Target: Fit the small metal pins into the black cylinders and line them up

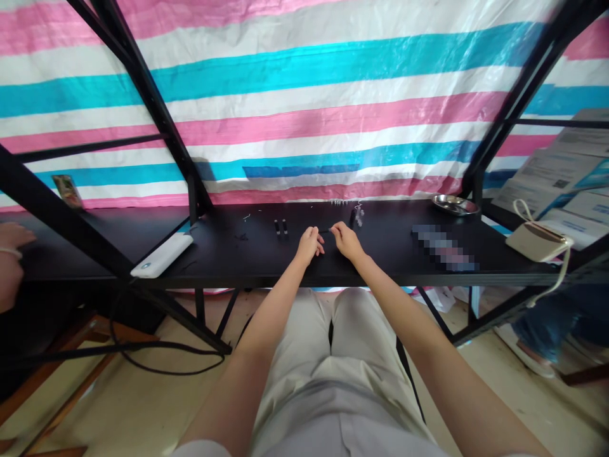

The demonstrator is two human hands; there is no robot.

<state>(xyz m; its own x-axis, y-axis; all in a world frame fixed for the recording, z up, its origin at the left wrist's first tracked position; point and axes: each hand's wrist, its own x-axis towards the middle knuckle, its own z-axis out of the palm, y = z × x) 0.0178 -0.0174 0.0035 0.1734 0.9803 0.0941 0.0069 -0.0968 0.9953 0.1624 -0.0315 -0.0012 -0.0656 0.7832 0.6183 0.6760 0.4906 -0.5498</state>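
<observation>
Over the middle of the black table, my left hand [310, 245] and my right hand [346, 242] are held close together, fingertips facing. A thin dark piece [325, 230] spans the short gap between them, its ends pinched in the fingers of each hand. It is too small for me to tell its kind. Left of my left hand, two short black cylinders with light ends [280, 227] stand side by side. Just beyond my right hand are a dark upright piece [353, 218] and a small clear cluster [360, 217]. Several tiny silvery pieces [339, 202] form a row at the back.
On the black table [228, 263] lie a white power bank [162, 255] at left, dark scraps [241, 237], a blurred-out item [445, 247] and a metal dish [455, 204] at right. A beige pouch [537, 241] sits at the right end. Another person's hand [14, 236] shows far left.
</observation>
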